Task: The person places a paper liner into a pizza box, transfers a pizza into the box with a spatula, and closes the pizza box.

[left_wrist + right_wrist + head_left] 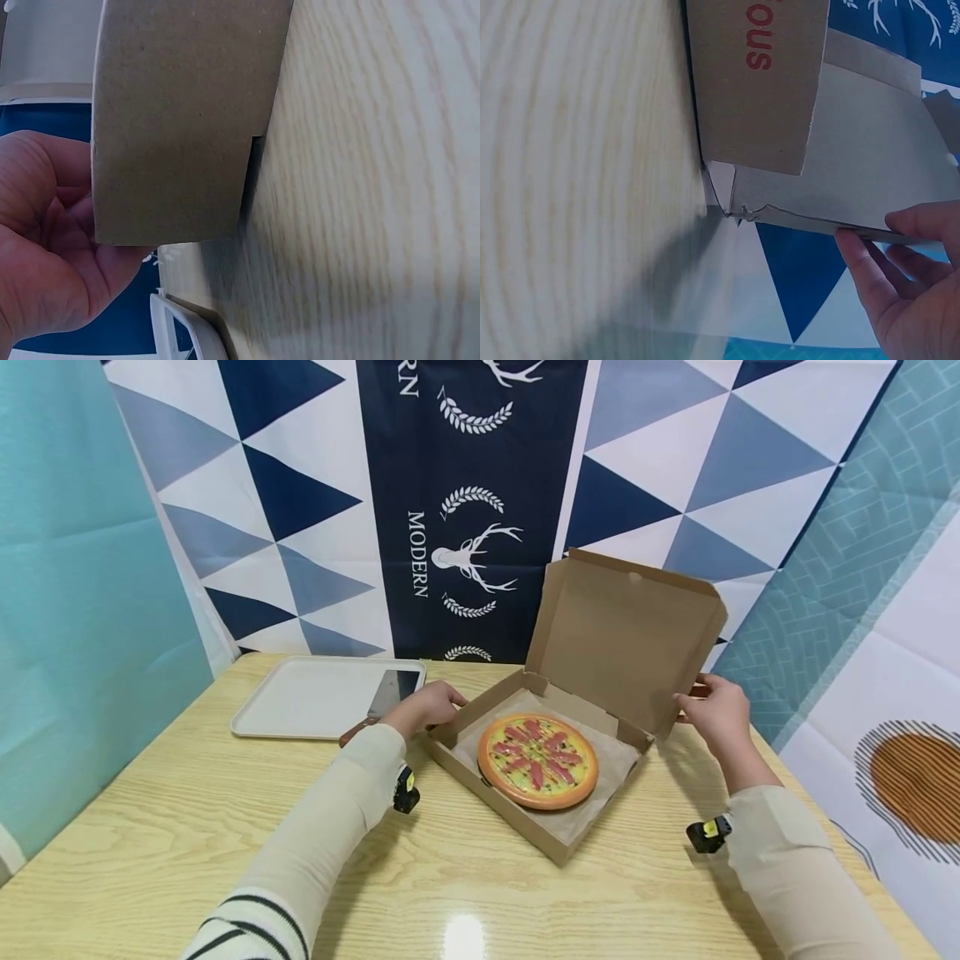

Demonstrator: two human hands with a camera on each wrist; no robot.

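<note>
An open cardboard pizza box [517, 818] sits on the table with its lid [622, 643] raised and leaning back. Inside, on brown paper, lies a round pizza [537, 760] with red strips on a yellow top. My left hand [432, 703] holds the box's left side near the back corner; in the left wrist view the box wall [176, 127] hides part of the fingers. At the right, my right hand [718, 710] pinches the lid's side edge between thumb and fingers, seen also in the right wrist view, where the lid [885, 150] stands above the hand.
Behind my left hand is a white tray [300, 697]. A cleaver-like knife with a wide blade [393, 692] and brown handle [356, 731] lies across its right end. Patterned cloth [465, 510] hangs behind the wooden table [225, 827].
</note>
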